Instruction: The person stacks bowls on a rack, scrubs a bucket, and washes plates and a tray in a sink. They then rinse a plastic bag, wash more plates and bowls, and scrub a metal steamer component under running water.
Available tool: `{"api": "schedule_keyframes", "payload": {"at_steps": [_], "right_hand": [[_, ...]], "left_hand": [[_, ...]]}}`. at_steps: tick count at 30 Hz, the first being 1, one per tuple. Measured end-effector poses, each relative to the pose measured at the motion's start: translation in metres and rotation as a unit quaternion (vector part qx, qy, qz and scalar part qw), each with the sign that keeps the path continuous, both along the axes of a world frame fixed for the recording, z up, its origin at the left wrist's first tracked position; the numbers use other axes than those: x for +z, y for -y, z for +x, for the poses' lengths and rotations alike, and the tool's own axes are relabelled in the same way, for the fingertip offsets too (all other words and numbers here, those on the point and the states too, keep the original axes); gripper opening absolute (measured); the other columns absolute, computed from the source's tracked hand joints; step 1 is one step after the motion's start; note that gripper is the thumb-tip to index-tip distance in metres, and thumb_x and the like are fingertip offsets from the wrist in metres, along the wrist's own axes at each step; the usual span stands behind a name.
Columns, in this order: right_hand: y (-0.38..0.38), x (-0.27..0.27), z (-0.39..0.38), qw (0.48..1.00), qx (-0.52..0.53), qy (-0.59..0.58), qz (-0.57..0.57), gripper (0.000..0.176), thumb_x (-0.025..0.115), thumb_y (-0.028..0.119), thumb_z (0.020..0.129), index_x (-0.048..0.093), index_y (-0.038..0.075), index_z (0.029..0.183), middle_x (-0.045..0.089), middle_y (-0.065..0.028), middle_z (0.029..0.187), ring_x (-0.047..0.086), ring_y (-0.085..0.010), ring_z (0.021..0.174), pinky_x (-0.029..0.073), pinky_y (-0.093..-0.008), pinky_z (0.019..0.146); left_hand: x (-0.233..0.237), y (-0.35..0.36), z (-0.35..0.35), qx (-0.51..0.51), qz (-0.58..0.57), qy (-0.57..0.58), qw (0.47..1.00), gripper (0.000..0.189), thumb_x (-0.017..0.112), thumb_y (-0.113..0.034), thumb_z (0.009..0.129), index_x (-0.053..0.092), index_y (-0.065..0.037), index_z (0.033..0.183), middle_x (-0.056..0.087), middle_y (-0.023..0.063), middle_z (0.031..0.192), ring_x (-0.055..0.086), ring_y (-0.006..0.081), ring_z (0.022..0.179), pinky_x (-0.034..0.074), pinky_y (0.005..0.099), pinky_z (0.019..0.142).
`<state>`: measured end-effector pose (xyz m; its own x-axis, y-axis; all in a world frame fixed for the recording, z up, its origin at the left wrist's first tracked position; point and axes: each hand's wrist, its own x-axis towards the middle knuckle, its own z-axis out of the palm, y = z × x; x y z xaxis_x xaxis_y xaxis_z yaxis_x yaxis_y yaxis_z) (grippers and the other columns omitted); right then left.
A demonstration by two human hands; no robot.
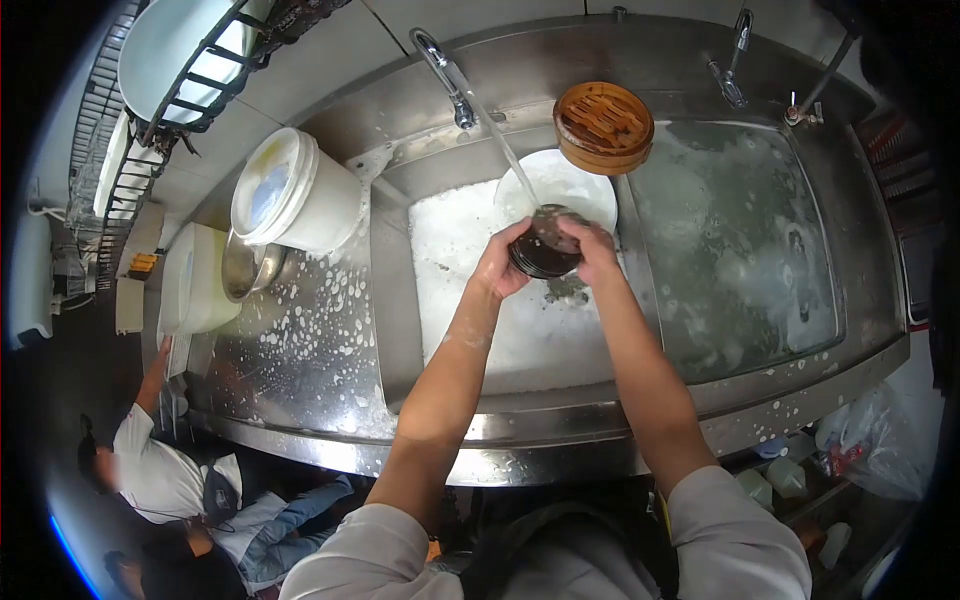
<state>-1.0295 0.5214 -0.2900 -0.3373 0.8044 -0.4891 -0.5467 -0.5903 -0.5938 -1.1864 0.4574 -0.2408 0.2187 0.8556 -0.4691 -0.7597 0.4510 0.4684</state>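
Bowl (545,256) is showing dark brown, nearly blk. Plate (578,185) & bucket (295,190) are both looking white. Steamer basket (603,126) is showing orange-brown w/ slatted stripes. Steel counter (300,345) is looking grey w/ white foam speckles. Suds (450,250) are showing white, basin water (740,250) murky grey-green.

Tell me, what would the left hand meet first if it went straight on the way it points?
The dark bowl, which the left hand is holding; beyond it probably the white plate, though depth is unclear.
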Motion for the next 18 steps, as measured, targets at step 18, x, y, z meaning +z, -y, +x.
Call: {"api": "schedule_keyframes", "payload": {"at_steps": [18], "right_hand": [[0.012, 0.024, 0.01, 0.995, 0.081, 0.048, 0.025, 0.036, 0.07, 0.003, 0.076, 0.056, 0.003, 0.11, 0.063, -0.0092, 0.099, 0.063, -0.0187, 0.081, 0.052, -0.0314, 0.073]], "left_hand": [[0.008, 0.008, -0.017, -0.107, -0.022, -0.157, 0.981, 0.038, 0.06, -0.024, 0.092, 0.053, 0.003, 0.118, 0.065, 0.0145, 0.108, 0.066, 0.0227, 0.092, 0.055, 0.0346, 0.084]]}}
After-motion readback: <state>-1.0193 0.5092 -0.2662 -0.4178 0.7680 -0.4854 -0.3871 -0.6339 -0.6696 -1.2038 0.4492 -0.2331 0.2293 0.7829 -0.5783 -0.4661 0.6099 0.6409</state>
